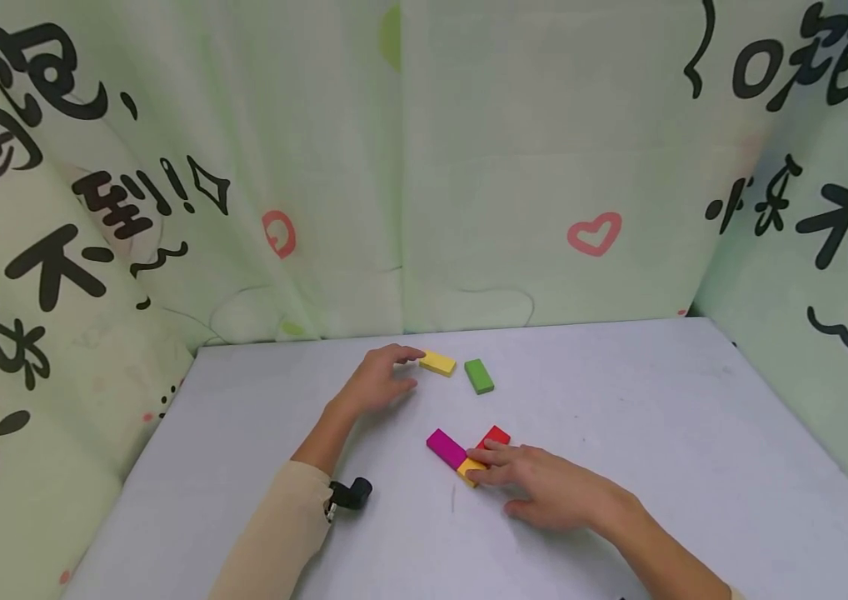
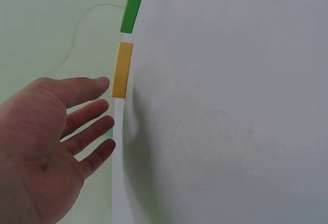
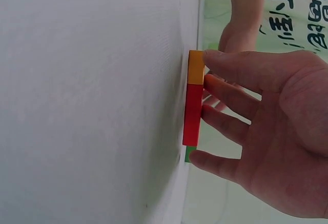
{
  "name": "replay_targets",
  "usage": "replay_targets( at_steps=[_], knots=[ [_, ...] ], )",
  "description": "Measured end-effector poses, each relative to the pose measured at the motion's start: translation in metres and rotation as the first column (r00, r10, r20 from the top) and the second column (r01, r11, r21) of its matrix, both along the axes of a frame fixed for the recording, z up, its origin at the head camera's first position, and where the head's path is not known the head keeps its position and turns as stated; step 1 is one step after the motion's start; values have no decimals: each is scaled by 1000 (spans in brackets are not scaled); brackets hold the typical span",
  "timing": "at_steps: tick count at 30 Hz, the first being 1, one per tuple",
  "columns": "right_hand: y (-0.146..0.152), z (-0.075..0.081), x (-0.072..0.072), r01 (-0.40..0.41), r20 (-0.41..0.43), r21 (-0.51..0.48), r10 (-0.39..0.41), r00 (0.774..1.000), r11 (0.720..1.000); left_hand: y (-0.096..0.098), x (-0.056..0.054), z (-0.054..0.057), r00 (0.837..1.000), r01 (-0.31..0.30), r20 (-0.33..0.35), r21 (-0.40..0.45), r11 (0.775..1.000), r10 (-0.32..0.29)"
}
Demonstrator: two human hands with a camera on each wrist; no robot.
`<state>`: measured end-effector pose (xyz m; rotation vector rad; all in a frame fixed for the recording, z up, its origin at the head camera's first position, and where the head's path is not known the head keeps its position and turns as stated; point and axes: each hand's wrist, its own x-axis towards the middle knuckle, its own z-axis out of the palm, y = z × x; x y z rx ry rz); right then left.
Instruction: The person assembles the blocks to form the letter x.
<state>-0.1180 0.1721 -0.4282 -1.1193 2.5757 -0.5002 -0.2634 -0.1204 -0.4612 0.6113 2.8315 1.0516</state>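
Observation:
My left hand (image 1: 381,382) reaches to the far part of the table, fingers extended and spread. Its fingertips are beside the left end of a yellow block (image 1: 439,363); whether they touch it I cannot tell. Just right of that block lies a green block (image 1: 480,377). Nearer to me, a magenta block (image 1: 446,447), a red block (image 1: 497,434) and a second yellow block (image 1: 469,472) lie close together. My right hand (image 1: 555,487) has its fairly straight fingers over the red and second yellow blocks, partly covering them. In the right wrist view, the yellow (image 3: 196,67) and red (image 3: 192,114) blocks stand end to end.
The white table (image 1: 664,433) carries the blocks. A pale green curtain (image 1: 484,167) with black writing and red hearts closes off its back and sides. A black device (image 1: 351,493) is strapped at my left wrist, by the beige sleeve (image 1: 281,525).

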Motion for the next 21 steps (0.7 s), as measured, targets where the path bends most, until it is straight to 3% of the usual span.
replay_targets(
  at_steps=[8, 21],
  knots=[
    [1, -1, 0, 9, 23, 1, -9, 1000, 1000, 4, -14, -3, 998, -55, 44, 18, 998, 54],
    [1, -1, 1, 9, 15, 11, -9, 1000, 1000, 13, -31, 2, 994, -43, 101, 82, 996, 35]
  ],
)
